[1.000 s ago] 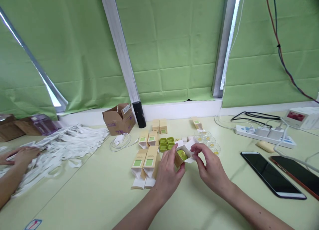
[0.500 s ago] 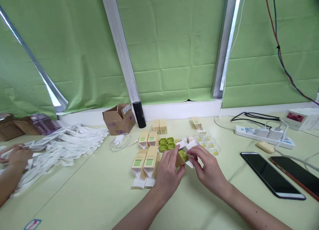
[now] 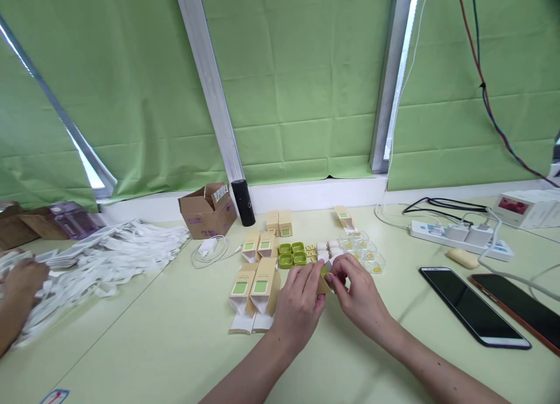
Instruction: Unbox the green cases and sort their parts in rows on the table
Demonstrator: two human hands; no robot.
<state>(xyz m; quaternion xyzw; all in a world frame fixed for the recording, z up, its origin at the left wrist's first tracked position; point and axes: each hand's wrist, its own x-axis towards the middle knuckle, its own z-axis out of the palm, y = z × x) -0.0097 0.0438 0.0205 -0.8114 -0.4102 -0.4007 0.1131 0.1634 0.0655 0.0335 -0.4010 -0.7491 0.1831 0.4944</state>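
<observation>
My left hand (image 3: 300,299) is closed round a small kraft paper box (image 3: 322,285), which it largely covers. At the box's end, my right hand (image 3: 356,284) pinches a flap; a bit of green shows inside. Just beyond my hands sit several green square containers (image 3: 292,255), small yellowish pieces (image 3: 310,250), white and pinkish pieces (image 3: 329,248) and clear plastic cups (image 3: 362,246) with yellow in them. Kraft boxes with green windows (image 3: 265,285) stand left of my left hand, the nearest ones with end flaps open.
At right lie two phones (image 3: 475,308), a beige oval object (image 3: 462,258) and a power strip (image 3: 461,239) with cables. A cardboard carton (image 3: 207,211) and black cylinder (image 3: 243,203) stand behind. At left, another person's hand (image 3: 27,278) touches a pile of white straps (image 3: 126,258).
My right fingers have moved in closer to the box's end, and its raised white flaps now show less. The other person's hand at left has shifted slightly left.
</observation>
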